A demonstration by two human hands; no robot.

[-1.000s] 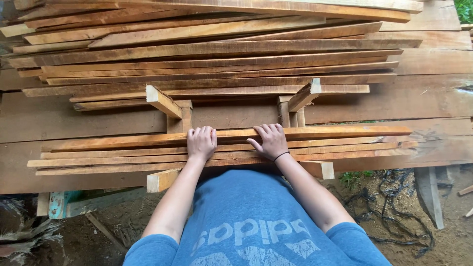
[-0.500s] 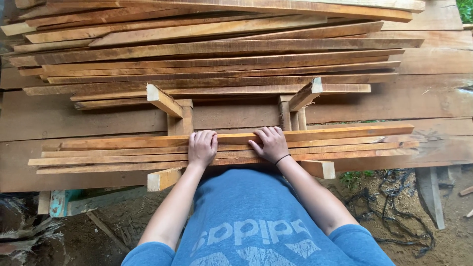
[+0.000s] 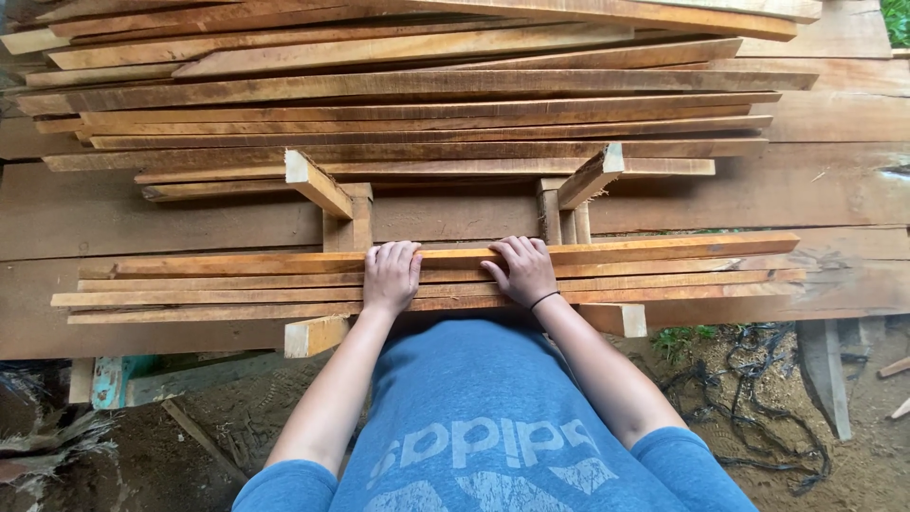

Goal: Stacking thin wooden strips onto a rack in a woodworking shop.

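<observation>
A low stack of long thin wooden strips (image 3: 664, 270) lies across two wooden supports (image 3: 318, 334) just in front of me. My left hand (image 3: 390, 276) rests palm down on top of the strips, fingers curled over the far strip's edge. My right hand (image 3: 522, 270), with a dark band on its wrist, lies the same way a little to the right. Both hands press on the strips without lifting any. My blue shirt fills the bottom of the view.
A bigger pile of long planks (image 3: 427, 95) sits beyond on a wooden frame (image 3: 318, 182). Wide boards (image 3: 834, 190) lie beneath. Bare dirt with a tangle of black cord (image 3: 758, 379) is at the lower right, scrap at the lower left.
Both hands have shifted very slightly on the strips. The strips themselves have not visibly moved.
</observation>
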